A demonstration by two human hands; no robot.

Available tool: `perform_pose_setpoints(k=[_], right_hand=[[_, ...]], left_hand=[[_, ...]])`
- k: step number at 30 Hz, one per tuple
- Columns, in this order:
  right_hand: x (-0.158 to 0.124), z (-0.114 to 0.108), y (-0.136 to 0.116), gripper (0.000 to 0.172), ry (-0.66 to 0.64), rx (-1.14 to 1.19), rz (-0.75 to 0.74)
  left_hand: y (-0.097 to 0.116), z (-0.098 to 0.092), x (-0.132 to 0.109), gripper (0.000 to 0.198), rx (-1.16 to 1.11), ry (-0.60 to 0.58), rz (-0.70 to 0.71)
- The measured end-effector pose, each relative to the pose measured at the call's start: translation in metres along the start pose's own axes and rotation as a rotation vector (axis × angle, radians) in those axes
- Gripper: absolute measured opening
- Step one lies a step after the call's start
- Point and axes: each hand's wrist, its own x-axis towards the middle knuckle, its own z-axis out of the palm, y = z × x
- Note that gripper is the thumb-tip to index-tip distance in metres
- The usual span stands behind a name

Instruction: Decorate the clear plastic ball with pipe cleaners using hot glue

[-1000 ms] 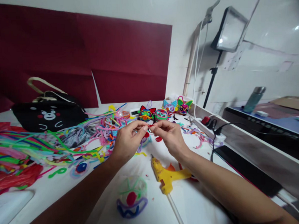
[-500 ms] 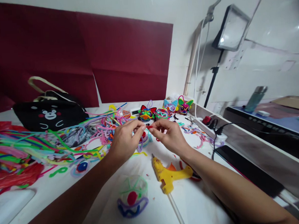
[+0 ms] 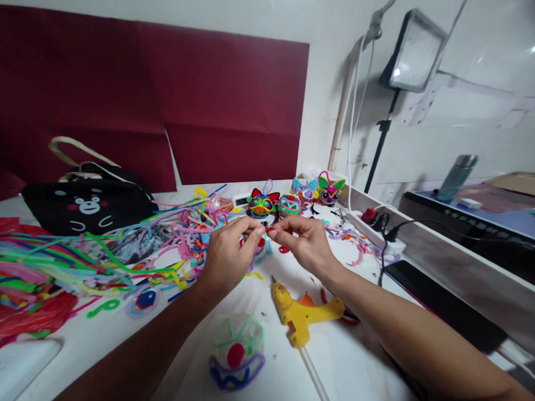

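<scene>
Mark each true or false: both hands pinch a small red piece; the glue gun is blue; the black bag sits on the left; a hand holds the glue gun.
1. Both hands, left hand and right hand, pinch a small red piece: true.
2. The glue gun is blue: false, it is yellow.
3. The black bag sits on the left: true.
4. A hand holds the glue gun: false, it lies on the table.

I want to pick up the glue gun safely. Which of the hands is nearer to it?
The right. The right hand is just above and behind the glue gun, apart from it. The left hand is farther, up and to its left.
</scene>
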Motion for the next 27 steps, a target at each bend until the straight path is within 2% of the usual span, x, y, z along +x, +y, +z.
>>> perform_pose_setpoints(k=[4, 8, 12, 16, 23, 27], right_hand=[[-0.002, 0.005, 0.0, 0.009, 0.055, 0.236, 0.163], [-0.003, 0.011, -0.001, 0.012, 0.088, 0.373, 0.211], [-0.001, 0.009, -0.002, 0.02, -0.029, 0.319, 0.241], [0.003, 0.003, 0.001, 0.022, -0.102, 0.224, 0.165], [0.003, -0.002, 0.003, 0.007, -0.113, -0.182, -0.132], [0.002, -0.003, 0.002, 0.008, -0.088, -0.231, -0.18]], left_hand=[[0.004, 0.005, -0.004, 0.018, -0.013, 0.054, -0.013], [0.004, 0.008, -0.006, 0.019, -0.005, 0.087, -0.01], [-0.001, 0.003, -0.002, 0.016, 0.011, 0.066, 0.004], [-0.004, -0.003, 0.002, 0.016, 0.023, 0.017, 0.027], [-0.006, -0.001, 0.0, 0.017, 0.11, -0.037, 0.148], [-0.004, -0.001, 0.0, 0.015, 0.056, -0.033, 0.1]])
